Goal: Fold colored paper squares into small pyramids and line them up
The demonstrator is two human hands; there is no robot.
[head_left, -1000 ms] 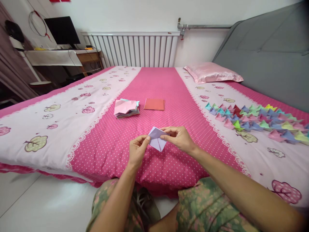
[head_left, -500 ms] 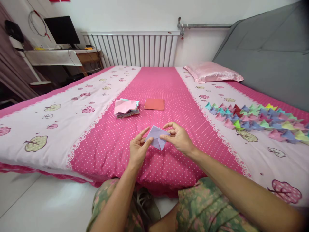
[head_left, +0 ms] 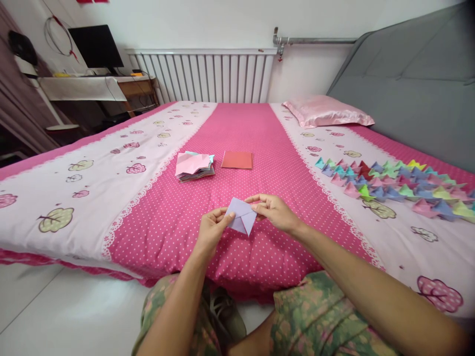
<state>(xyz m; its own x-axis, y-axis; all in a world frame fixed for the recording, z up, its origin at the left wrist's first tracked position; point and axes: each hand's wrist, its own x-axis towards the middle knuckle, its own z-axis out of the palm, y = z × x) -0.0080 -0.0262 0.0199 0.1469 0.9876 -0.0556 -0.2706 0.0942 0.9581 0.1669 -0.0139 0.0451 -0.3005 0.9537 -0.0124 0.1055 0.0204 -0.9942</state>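
Observation:
A folded sheet of lavender origami paper (head_left: pixel 240 215), roughly a square with crease lines and a pointed lower corner, is held up over the near part of the bed. My left hand (head_left: pixel 215 225) pinches its left edge, thumb on the front face. At the upper right edge, my right hand (head_left: pixel 272 210) grips the paper between thumb and fingers. Beyond the hands lie a stack of coloured paper (head_left: pixel 193 164) with a pink sheet on top and a flat red-orange paper pile (head_left: pixel 237 159).
Rows of small folded paper shapes (head_left: pixel 393 180) in many colours cover the bed's right side. A pink pillow (head_left: pixel 328 111) lies behind them, by the grey headboard (head_left: pixel 411 84). The bed's front edge is close to my knees. A desk with a monitor (head_left: pixel 95 47) stands far left.
The lavender paper has turned slightly between my hands. My right fingers have closed in along its upper right edge, and my left fingers have curled in from their spread position.

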